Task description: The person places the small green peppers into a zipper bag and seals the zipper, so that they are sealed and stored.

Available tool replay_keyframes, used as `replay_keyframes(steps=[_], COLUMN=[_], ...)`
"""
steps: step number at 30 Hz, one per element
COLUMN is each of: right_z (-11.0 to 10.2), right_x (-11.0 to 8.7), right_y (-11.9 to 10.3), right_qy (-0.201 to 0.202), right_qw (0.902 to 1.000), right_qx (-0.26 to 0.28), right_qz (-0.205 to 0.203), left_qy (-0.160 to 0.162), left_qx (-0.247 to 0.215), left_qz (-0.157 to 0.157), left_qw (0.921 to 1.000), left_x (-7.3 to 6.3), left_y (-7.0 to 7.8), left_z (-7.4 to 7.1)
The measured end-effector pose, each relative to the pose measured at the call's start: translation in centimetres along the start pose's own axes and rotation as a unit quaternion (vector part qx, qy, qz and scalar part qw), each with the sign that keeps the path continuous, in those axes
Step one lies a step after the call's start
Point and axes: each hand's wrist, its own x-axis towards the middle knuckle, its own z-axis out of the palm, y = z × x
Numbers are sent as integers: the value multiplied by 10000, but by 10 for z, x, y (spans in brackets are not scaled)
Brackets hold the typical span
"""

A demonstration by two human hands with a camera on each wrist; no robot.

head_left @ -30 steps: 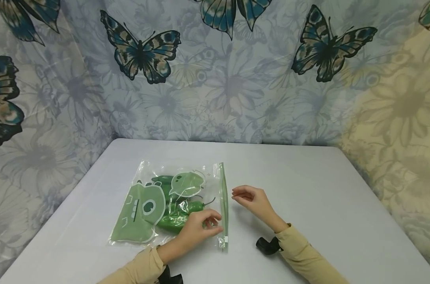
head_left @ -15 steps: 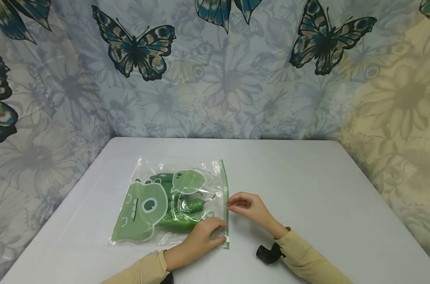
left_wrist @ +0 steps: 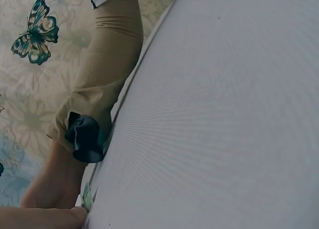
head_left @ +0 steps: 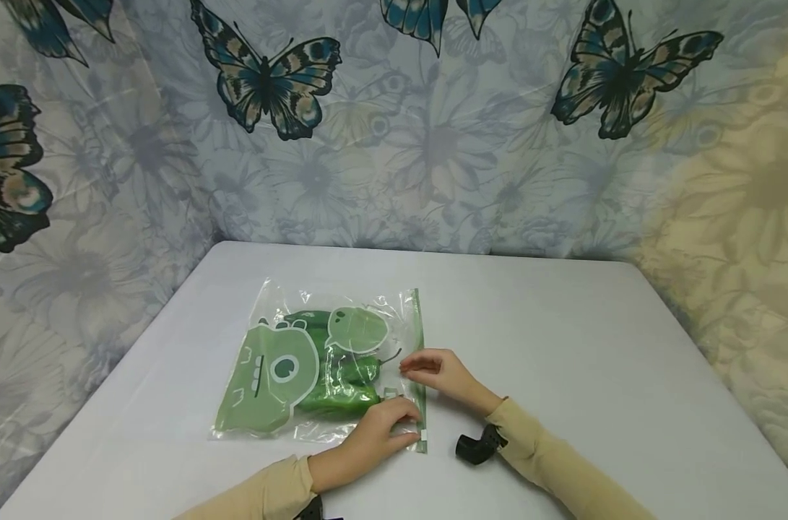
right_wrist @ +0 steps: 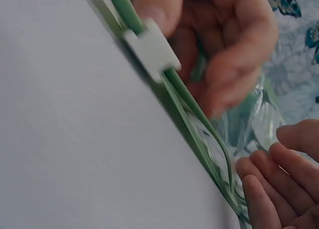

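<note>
A clear zip bag with green cartoon print lies flat on the table, its green zip edge facing right. Inside are several green peppers, partly covered by the print. My left hand rests at the bag's near right corner, its thumb by the white slider and a gap between thumb and fingers. My right hand reaches over the middle of the zip, fingers bent loosely and thumb apart in the right wrist view. There, the two green zip strips stand apart beyond the slider.
The white table stretches right of and behind the bag. Cloth printed with flowers and butterflies hangs at the back and sides. A black wrist camera is strapped below the right hand.
My right hand has moved left and slightly down, from beside the zip edge to over it. My left hand has moved slightly right, to the corner by the slider. The head view has shifted slightly.
</note>
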Motion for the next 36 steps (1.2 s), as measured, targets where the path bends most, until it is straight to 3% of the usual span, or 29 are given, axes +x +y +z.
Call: replay_keyframes(steps=[8,25,36], right_z=[-9,-25,-55], right_x=[7,33,51], right_y=[2,-1,46], right_qy=[121,631,1057], right_qw=[9985,9875,9732], right_qx=[-263,-1236,-1466], right_qz=[467,750,1424], left_qy=[-156,-333,-328], left_qx=[252,195,239], left_qz=[83,-100,-189], left_qw=[9995,9992,9990], left_x=[3,4,2], left_y=[4,4,3], left_z=[-2,-5,-3])
